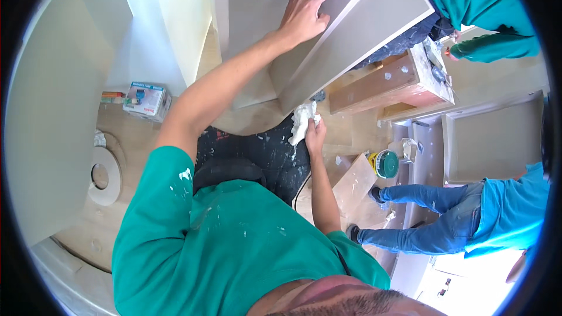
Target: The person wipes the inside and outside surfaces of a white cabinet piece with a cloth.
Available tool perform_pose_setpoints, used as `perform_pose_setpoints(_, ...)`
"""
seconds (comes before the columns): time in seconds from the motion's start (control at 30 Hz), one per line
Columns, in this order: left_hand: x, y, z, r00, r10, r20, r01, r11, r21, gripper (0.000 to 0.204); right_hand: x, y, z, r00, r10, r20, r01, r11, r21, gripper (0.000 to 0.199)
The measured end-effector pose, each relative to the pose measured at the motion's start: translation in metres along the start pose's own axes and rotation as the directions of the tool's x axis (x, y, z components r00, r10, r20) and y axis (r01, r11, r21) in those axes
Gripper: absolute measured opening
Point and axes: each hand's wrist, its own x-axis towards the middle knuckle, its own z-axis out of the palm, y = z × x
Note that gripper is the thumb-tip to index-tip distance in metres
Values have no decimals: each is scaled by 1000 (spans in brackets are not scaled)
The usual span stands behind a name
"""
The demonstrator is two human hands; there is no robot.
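My left hand (305, 13) reaches far forward, its forefinger stretched out against the inner face of a pale grey box-like cabinet (252, 17) with a white front edge. Nothing shows in that hand, and its fingers are apart. Lower down, close to my dark, paint-spotted trousers (263, 152), my right hand (316, 138) is closed around a crumpled white rag (301, 122). The rag hangs out past the fingers, below the cabinet's edge. White smears mark my green sleeve.
Right of me stand a wooden box-like bench (380, 85) with tools on top, a green-lidded bucket (386, 164) and a person in jeans (427, 196). Another green-sleeved person (474, 0) works at the upper right. A printed carton (146, 100) and white ring (106, 175) lie left.
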Motion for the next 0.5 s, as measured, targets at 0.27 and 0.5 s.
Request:
perform_pose_setpoints(0.27, -46, -5, -41, 993, 81, 91, -80, 997, -18, 60, 2, 1, 0, 999, 38, -9, -38, 999, -14, 30)
perform_pose_setpoints(0.5, -240, -2, -62, 863, -497, 89, 500, 815, -292, 48, -1, 2, -2, 996, 82, -43, -82, 997, 0, 29)
